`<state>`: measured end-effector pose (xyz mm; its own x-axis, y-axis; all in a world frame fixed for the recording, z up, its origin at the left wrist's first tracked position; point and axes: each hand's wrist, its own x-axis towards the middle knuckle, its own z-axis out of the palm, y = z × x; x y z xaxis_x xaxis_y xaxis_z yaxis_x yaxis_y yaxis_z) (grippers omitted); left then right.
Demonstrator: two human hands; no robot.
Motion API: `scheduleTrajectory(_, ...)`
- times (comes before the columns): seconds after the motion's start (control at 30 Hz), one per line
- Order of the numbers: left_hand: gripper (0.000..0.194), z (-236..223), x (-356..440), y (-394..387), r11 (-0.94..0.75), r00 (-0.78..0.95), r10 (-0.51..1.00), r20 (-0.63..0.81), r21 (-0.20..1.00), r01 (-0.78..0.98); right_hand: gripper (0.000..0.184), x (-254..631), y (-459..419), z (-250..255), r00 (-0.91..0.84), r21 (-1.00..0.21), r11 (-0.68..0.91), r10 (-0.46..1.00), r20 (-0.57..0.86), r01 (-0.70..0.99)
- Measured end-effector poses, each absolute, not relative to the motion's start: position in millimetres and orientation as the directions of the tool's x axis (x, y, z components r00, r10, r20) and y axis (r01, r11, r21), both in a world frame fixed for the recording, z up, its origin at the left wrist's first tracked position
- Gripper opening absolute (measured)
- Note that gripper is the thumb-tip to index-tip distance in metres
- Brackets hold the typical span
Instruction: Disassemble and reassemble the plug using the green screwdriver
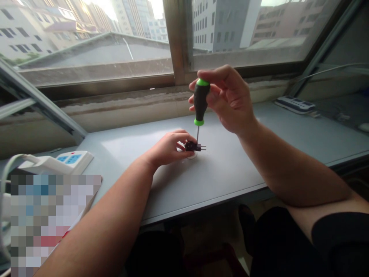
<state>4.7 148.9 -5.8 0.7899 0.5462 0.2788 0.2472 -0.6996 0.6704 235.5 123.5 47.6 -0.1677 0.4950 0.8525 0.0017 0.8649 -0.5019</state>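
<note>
Between the fingertips of my left hand [175, 146] is a small black plug [190, 146], its two metal pins pointing right. A round white piece [192, 156] lies on the table just under it, partly hidden by my fingers. My right hand [230, 98] grips a screwdriver [201, 100] with a black and green handle, fingers around the handle and one finger at its top. The screwdriver stands nearly upright, its thin shaft running down to the plug. Whether the tip sits in a screw is too small to tell.
The grey-blue table [227, 161] ends at a front edge near my legs. A white power strip [73, 161] stands at the left beside a blurred-out flat item [54, 219]. Another power strip [294, 104] lies at the back right. Windows rise behind the table.
</note>
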Motion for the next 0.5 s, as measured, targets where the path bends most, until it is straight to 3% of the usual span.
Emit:
scheduleTrajectory(0.2, 0.03, -7, 3, 150, -0.7, 0.791, 0.547, 0.274, 0.668, 0.253, 0.055, 233, 134, 40, -0.056, -0.421, 0.901, 0.428, 0.902, 0.105)
scheduleTrajectory(0.37, 0.029, -8, 2, 151, -0.681, 0.794, 0.552, 0.255, 0.687, 0.253, 0.047, 235, 120, 50, -0.111, -0.478, 0.878, 0.478, 0.871, 0.031)
scheduleTrajectory(0.5, 0.029, -7, 1, 148, -0.67, 0.791, 0.558, 0.25, 0.698, 0.252, 0.042, 236, 116, 52, -0.111, -0.458, 0.883, 0.468, 0.877, 0.103)
